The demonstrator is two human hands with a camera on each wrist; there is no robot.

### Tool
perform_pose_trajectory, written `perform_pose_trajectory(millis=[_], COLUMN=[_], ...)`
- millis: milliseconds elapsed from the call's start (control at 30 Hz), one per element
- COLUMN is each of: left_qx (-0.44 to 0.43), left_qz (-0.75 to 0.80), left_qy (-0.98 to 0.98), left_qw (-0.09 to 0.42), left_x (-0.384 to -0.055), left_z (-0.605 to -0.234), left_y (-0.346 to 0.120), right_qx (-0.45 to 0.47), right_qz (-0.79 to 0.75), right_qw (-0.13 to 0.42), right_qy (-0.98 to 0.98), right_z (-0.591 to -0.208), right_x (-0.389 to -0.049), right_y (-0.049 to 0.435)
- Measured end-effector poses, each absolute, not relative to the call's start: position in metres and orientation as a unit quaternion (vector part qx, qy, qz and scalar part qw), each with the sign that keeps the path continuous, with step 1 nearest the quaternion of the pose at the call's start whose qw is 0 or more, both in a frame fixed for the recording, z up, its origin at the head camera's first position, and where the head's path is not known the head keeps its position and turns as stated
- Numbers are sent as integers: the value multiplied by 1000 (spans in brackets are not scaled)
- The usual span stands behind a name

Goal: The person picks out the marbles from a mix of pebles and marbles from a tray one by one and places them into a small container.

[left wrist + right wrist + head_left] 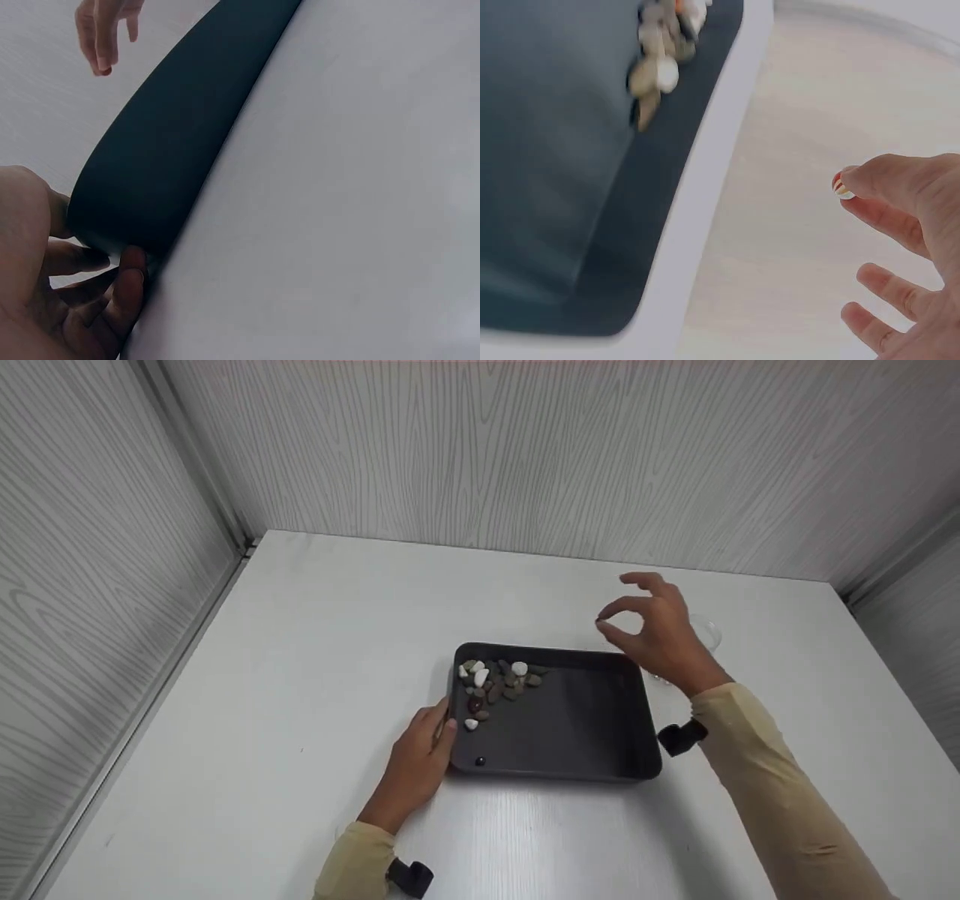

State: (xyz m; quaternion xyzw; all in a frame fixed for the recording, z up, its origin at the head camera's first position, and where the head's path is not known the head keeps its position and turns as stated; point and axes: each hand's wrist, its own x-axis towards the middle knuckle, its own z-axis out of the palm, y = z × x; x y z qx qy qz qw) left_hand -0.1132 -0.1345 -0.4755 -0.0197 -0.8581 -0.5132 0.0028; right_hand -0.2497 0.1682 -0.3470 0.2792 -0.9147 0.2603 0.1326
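A dark grey rectangular tray lies on the white table. My left hand grips its left side near the front corner, fingers bent against the wall in the left wrist view. Above the table just past the tray's back right corner, my right hand pinches a small marble with red, yellow and white stripes between thumb and forefinger. Its other fingers are spread. White, brown and grey pebbles lie in the tray's back left part. A dark shiny marble sits at its front left.
A clear round dish stands behind the right wrist, partly hidden by it. Small glassy pieces lie beside the tray's right side, under the right forearm. Grey wood-grain panels enclose the table at the back and sides.
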Motion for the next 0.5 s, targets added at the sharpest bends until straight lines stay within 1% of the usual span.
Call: perform_pose_trajectory(millis=[233,500], left_qx=[-19,-17], left_qz=[-511,-512], left_qy=[-859,-859], left_qw=[10,4], left_x=[-114,-113], left_z=[-476,-476], left_y=[-135,-136], right_qx=[228,155], right_qz=[271,264], right_qw=[180,181], right_qy=[-918,-935], right_z=[-333,-340], right_x=[-254,-257], right_y=[219,268])
